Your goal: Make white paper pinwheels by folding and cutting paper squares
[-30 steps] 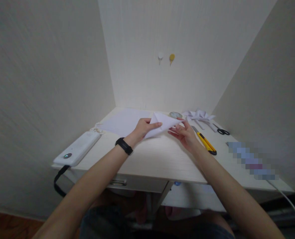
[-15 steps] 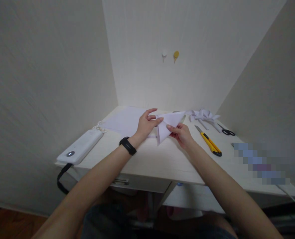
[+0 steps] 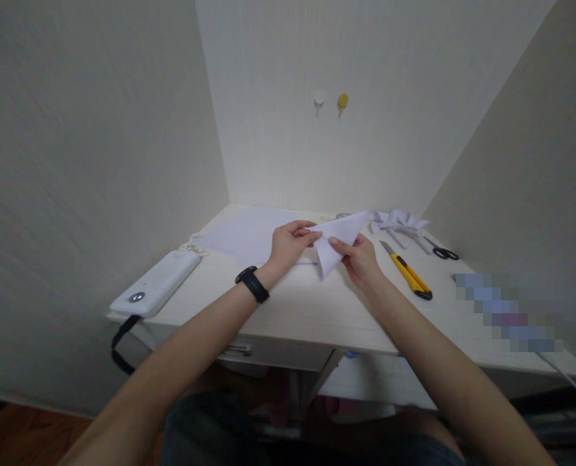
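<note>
Centre frame, above white desk: folded white paper triangle, pinched at its left edge by left hand, gripped lower right by right hand. Right of centre: yellow utility knife, black scissors.

Both forearms extend fwd and converge toward centre. Left hand: fingers curled inward, thumb and fingertips pinched together, palm facing right. Right hand: thumb on top, fingers curled beneath in a pinch, wrist approx. straight.
</note>
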Motion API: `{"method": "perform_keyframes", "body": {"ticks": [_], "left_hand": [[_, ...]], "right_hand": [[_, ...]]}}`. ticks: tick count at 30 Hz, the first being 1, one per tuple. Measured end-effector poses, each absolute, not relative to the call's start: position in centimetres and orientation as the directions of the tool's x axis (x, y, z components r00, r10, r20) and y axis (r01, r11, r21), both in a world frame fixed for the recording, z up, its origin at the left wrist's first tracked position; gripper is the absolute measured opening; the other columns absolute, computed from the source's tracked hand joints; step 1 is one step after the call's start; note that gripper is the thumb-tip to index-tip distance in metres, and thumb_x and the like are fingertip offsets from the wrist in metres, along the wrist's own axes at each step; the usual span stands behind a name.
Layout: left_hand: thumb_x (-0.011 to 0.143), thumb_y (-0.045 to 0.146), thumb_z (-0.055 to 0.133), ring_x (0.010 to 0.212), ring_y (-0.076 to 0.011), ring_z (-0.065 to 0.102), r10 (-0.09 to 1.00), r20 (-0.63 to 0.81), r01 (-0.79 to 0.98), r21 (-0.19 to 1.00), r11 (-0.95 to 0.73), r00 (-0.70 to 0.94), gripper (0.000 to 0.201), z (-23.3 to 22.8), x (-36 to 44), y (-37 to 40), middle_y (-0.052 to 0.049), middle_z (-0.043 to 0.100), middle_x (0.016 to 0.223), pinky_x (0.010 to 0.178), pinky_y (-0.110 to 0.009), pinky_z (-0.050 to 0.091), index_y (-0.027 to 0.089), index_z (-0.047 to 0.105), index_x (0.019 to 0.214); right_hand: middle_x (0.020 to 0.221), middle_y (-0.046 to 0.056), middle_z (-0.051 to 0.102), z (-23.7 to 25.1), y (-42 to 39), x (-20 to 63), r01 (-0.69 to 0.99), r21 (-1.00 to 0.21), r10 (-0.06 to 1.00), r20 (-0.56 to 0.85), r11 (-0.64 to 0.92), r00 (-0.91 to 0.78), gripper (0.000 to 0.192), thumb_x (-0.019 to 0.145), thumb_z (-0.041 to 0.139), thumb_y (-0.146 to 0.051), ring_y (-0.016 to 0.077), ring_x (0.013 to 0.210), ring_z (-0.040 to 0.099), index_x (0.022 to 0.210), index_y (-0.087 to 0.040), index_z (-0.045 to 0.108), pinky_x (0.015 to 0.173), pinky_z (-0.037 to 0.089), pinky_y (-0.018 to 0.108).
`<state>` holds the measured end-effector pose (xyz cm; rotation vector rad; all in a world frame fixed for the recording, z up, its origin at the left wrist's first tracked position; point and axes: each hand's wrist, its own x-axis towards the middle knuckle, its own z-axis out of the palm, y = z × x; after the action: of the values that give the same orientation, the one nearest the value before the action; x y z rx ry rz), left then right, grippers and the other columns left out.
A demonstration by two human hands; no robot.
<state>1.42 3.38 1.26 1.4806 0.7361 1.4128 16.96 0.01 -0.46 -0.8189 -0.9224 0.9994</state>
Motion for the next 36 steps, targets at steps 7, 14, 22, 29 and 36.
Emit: {"method": "perform_keyframes", "body": {"ticks": [7, 14, 22, 29, 36], "left_hand": [[0.066, 0.021, 0.081, 0.071, -0.0177, 0.069, 0.900, 0.413, -0.195, 0.903, -0.384, 0.142, 0.022, 1.4, 1.8, 2.9, -0.007, 0.074, 0.079, 0.068, -0.032, 0.058, 0.012, 0.073, 0.084], [0.067, 0.022, 0.082, 0.072, -0.0184, 0.069, 0.909, 0.388, -0.194, 0.914, -0.357, 0.151, 0.027, 1.5, 1.8, 2.5, -0.008, 0.074, 0.078, 0.071, -0.034, 0.059, 0.011, 0.074, 0.091], [0.067, 0.021, 0.081, 0.068, -0.0171, 0.070, 0.905, 0.399, -0.229, 0.904, -0.362, 0.148, 0.023, 1.5, 2.0, 2.4, -0.008, 0.075, 0.077, 0.069, -0.032, 0.059, 0.010, 0.074, 0.085], [0.067, 0.021, 0.080, 0.069, -0.0162, 0.070, 0.896, 0.418, -0.244, 0.894, -0.376, 0.151, 0.027, 1.5, 2.0, 2.2, -0.006, 0.075, 0.076, 0.068, -0.030, 0.060, 0.011, 0.075, 0.092], [0.066, 0.023, 0.082, 0.069, -0.0170, 0.070, 0.894, 0.428, -0.238, 0.889, -0.391, 0.131, 0.023, 1.7, 2.0, 2.1, -0.008, 0.076, 0.079, 0.068, -0.030, 0.060, 0.011, 0.075, 0.085]], "right_hand": [[0.099, 0.003, 0.073, -0.2, -0.3, 16.9, -0.283, -0.876, 0.906, 0.313, 0.391, 0.283, 0.049, 0.053, 0.088, -0.029, 0.0223, 0.090, 0.067, 0.094, -0.023, 0.062, 0.081, 0.057, 0.034], [0.102, 0.004, 0.071, 0.0, -0.4, 17.0, -0.249, -0.878, 0.892, 0.327, 0.409, 0.312, 0.054, 0.052, 0.088, -0.030, 0.0233, 0.093, 0.067, 0.098, -0.024, 0.059, 0.082, 0.057, 0.035], [0.099, 0.003, 0.071, -0.1, -0.3, 17.1, -0.220, -0.872, 0.873, 0.352, 0.437, 0.338, 0.058, 0.050, 0.089, -0.033, 0.0224, 0.089, 0.066, 0.097, -0.024, 0.057, 0.079, 0.057, 0.036], [0.095, 0.002, 0.071, -0.2, -0.2, 17.1, -0.230, -0.857, 0.860, 0.367, 0.461, 0.356, 0.057, 0.048, 0.090, -0.034, 0.0219, 0.085, 0.066, 0.095, -0.023, 0.058, 0.078, 0.056, 0.037], [0.095, 0.002, 0.070, -0.1, -0.3, 17.1, -0.230, -0.861, 0.864, 0.362, 0.454, 0.351, 0.057, 0.049, 0.090, -0.032, 0.0218, 0.085, 0.066, 0.096, -0.023, 0.058, 0.079, 0.056, 0.037]]}}
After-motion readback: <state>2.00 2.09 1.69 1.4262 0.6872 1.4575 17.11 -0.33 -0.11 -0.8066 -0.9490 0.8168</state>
